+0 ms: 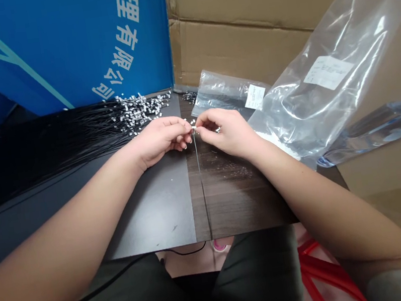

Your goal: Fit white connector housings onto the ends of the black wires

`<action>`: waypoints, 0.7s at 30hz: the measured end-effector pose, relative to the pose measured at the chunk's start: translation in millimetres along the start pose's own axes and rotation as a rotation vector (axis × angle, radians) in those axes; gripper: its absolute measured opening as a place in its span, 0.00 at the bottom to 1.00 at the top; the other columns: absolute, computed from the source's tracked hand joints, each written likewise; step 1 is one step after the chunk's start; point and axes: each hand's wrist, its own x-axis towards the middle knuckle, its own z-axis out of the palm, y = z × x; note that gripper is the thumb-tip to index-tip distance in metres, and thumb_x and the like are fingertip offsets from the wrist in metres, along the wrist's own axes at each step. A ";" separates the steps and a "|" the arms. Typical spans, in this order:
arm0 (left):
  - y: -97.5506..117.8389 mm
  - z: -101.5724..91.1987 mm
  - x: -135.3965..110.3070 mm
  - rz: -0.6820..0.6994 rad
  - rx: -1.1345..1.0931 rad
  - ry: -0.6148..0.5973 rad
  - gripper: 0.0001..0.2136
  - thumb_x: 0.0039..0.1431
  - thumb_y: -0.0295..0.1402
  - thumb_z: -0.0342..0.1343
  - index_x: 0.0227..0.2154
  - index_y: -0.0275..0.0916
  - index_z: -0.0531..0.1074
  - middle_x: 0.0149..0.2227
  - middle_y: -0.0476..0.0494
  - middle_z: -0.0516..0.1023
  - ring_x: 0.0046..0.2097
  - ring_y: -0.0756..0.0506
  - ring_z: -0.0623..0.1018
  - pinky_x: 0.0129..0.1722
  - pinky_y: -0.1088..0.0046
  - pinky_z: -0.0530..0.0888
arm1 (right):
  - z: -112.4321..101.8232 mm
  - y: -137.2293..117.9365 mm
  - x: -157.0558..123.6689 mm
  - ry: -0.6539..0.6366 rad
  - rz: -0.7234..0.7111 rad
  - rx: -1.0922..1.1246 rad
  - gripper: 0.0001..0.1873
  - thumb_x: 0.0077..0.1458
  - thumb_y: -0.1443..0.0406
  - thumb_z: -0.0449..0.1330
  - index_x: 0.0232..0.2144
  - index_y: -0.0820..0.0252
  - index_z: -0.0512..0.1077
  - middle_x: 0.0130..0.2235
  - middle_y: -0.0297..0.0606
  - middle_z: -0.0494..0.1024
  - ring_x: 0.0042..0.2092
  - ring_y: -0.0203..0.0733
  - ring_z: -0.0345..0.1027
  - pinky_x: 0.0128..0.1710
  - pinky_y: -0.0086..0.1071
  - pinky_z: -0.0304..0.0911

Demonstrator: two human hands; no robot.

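Mostly, everything here turns on one small white connector (194,129), which sits between the fingertips of both hands, above the middle of the counter (234,201). The right hand (225,134) is almost closed, and its thumb and first finger pinch this connector from the right side. The left hand (161,140) is curled too, and its fingertips come just beside the connector, but I cannot tell if they really have hold of it. From the connector, a thin black wire (201,180) hangs down and runs straight toward the person, over the near edge of the counter, so its long axis lies between the two forearms. The right hand seems slightly nearer to the connector. Left of the left hand, a wide bundle of black wires (53,152) lies on the counter, with many white tips (141,106) at its end, pointing toward the hands. On the right side lie two clear plastic bags (323,66), in front of a cardboard box (237,19).
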 end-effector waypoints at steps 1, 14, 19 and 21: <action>-0.6 -0.2 0.2 0.003 0.005 -0.009 0.05 0.59 0.29 0.65 0.28 0.36 0.78 0.29 0.45 0.79 0.28 0.52 0.73 0.31 0.75 0.72 | 0.1 1.0 0.2 0.011 0.001 -0.010 0.04 0.64 0.64 0.60 0.36 0.56 0.75 0.37 0.37 0.81 0.37 0.42 0.71 0.43 0.37 0.64; -2.5 6.4 -3.4 0.090 0.092 -0.003 0.06 0.57 0.32 0.69 0.28 0.36 0.79 0.28 0.45 0.81 0.28 0.52 0.74 0.32 0.75 0.71 | 4.9 0.4 -0.3 0.073 -0.001 -0.013 0.05 0.64 0.63 0.61 0.35 0.56 0.75 0.37 0.37 0.82 0.37 0.42 0.73 0.42 0.37 0.66; -3.8 7.1 -2.6 0.121 0.116 0.016 0.05 0.58 0.30 0.67 0.28 0.36 0.79 0.27 0.46 0.80 0.28 0.52 0.74 0.33 0.74 0.71 | 3.3 1.1 -0.2 0.096 0.111 0.142 0.08 0.65 0.62 0.60 0.39 0.57 0.78 0.38 0.37 0.84 0.37 0.42 0.74 0.41 0.38 0.67; -3.6 7.3 -2.6 0.126 0.138 0.023 0.04 0.58 0.29 0.67 0.29 0.36 0.79 0.27 0.46 0.80 0.29 0.52 0.75 0.35 0.74 0.72 | 2.3 2.1 0.0 0.060 0.164 0.192 0.09 0.65 0.62 0.59 0.39 0.57 0.79 0.37 0.37 0.84 0.35 0.42 0.73 0.40 0.38 0.67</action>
